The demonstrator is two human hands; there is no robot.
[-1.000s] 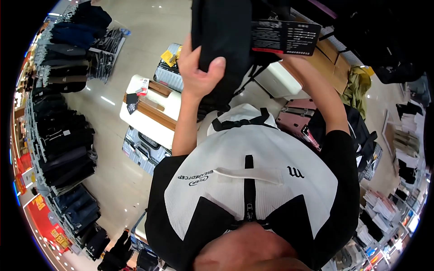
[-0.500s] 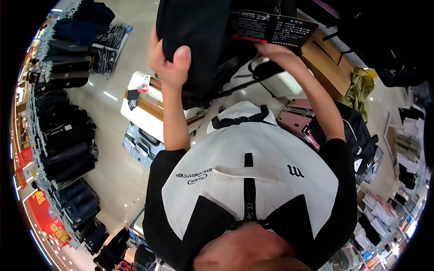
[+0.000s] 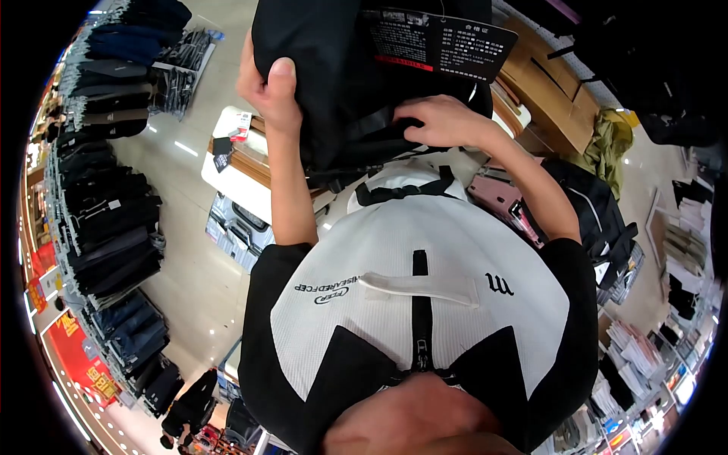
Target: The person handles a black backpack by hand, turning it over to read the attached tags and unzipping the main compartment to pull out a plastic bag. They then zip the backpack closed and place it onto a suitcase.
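Observation:
A black backpack (image 3: 326,76) fills the top middle of the head view, its upper part cut off by the frame edge. My left hand (image 3: 274,95) is closed on its left side, thumb on the near face and the other fingers behind. Low on the bag's right part, my right hand (image 3: 447,123) has its fingers curled into the black fabric near a strap; the fingertips are partly hidden. Above that hand hangs a black printed hang tag (image 3: 440,47) with white text and a red strip.
White-and-brown display stands (image 3: 243,163) and a silver suitcase (image 3: 241,227) stand left of my body. A pink suitcase (image 3: 497,193), a black bag (image 3: 580,197) and a cardboard box (image 3: 550,95) are on the right. Clothes racks (image 3: 114,205) line the far left.
My right hand has come down from behind the hang tag to the bag's lower front. The backpack and my left hand have shifted slightly left and up, and the tag has swung a little.

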